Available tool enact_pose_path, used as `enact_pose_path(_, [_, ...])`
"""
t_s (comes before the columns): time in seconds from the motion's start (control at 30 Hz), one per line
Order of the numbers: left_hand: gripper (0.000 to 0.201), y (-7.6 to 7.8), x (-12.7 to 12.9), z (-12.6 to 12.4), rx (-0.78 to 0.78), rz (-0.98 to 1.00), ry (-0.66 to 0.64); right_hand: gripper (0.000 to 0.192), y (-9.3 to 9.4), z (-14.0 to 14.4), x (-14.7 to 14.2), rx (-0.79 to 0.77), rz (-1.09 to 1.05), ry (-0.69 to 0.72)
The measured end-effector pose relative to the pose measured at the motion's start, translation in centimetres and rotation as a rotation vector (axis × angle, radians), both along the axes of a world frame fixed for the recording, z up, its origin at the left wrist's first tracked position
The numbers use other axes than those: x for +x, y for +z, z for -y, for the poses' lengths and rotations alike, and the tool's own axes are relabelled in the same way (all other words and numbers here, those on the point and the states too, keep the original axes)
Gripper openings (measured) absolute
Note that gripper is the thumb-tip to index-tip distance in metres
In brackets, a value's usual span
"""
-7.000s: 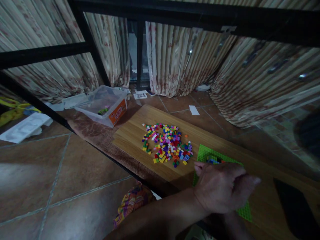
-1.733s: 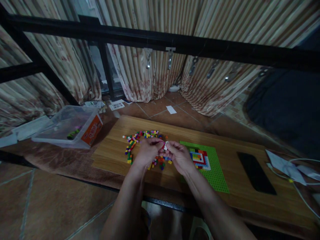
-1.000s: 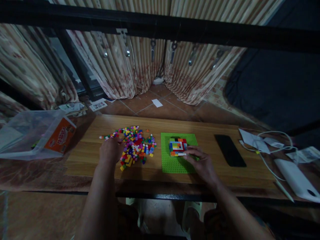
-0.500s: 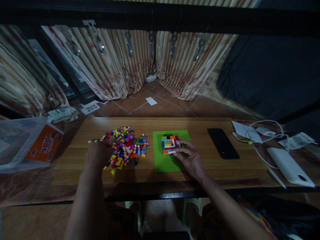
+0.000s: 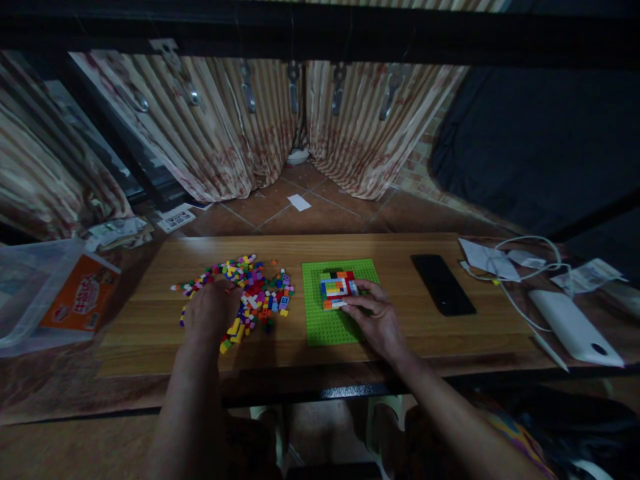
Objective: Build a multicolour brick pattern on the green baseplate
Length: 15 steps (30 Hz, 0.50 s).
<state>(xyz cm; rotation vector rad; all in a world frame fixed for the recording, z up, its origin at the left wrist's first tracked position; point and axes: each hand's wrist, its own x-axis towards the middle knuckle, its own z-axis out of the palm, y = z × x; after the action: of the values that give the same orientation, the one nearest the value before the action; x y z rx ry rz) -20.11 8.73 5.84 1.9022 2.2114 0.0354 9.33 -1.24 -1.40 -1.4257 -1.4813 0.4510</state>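
Note:
Loose, many-coloured toy bricks (image 5: pixel 257 290) lie in a heap on the left part of the wooden board. Over the left side of this heap is my left hand (image 5: pixel 210 313), its fingers bent down and drawn together; whatever is between the fingertips is hidden. A small block of joined toy bricks (image 5: pixel 336 288), in blue, white, red, orange and yellow, rests on or just above a green studded baseplate (image 5: pixel 317 327). My right hand (image 5: pixel 380 320) grips the block's right side between thumb and fingers.
A black phone (image 5: pixel 443 283) lies right of the baseplate on the wooden board (image 5: pixel 165 347). Farther right are a white power bank (image 5: pixel 575 327), a looped white cable (image 5: pixel 557 247) and papers (image 5: pixel 487 259). A clear plastic box (image 5: pixel 30 293) with an orange label stands at far left.
My left hand has moved right, farther over the loose bricks. My right hand keeps its grip on the brick block. The whole view has shifted slightly.

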Motion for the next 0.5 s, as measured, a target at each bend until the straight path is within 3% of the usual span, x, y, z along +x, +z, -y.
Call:
enact_pose_path(0.17, [0.040,0.5,-0.7,-0.2,0.031,0.004,0.074,0.017,-0.4,-0.1,0.2,-0.013,-0.027,0.027])
enact_pose_path(0.27, [0.037,0.9,0.4,0.2,0.106,0.095,0.033,0.014,-0.8,-0.3,0.2,-0.022,-0.066,0.024])
enact_pose_path(0.37, [0.033,0.8,3.2,1.1,0.142,0.270,-0.097,0.012,-0.9,-0.3,0.1,-0.022,-0.091,0.011])
enact_pose_path(0.5, [0.029,-0.3,7.7,3.1,0.051,0.549,-0.368,0.013,-0.7,-0.2,0.0,-0.026,-0.109,0.008])
